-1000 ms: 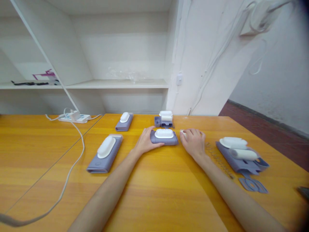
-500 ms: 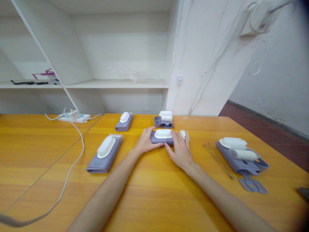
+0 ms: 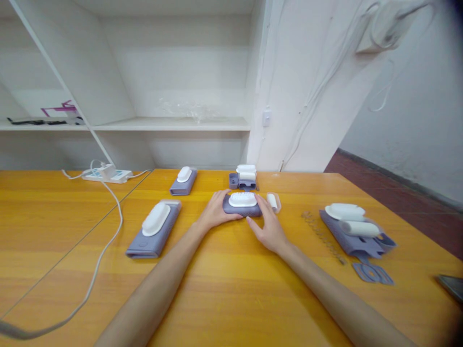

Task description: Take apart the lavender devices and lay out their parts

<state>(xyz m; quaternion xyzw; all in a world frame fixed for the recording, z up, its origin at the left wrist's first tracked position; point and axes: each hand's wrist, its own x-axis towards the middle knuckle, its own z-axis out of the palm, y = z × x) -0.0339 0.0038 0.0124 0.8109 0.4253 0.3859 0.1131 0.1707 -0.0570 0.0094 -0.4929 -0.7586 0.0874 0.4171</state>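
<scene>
In the middle of the table lies a grey-purple plastic holder with a white oval piece on top. My left hand grips its left end, the thumb along the near side. Around its right end, my right hand has its fingers at the far side and its thumb at the near edge. Just right of the holder sits a small white cylinder in a clear cover. Behind it stands another grey-purple holder with white parts and a small open box.
Two similar holders, one near and one far, lie at left. A holder with parts, a coiled chain and a flat grey plate are at right. A power strip and cable lie at back left.
My right hand's fingers have drawn in against the holder's right end, uncovering more of the small white cylinder. My left hand keeps its grip. The view has shifted slightly.
</scene>
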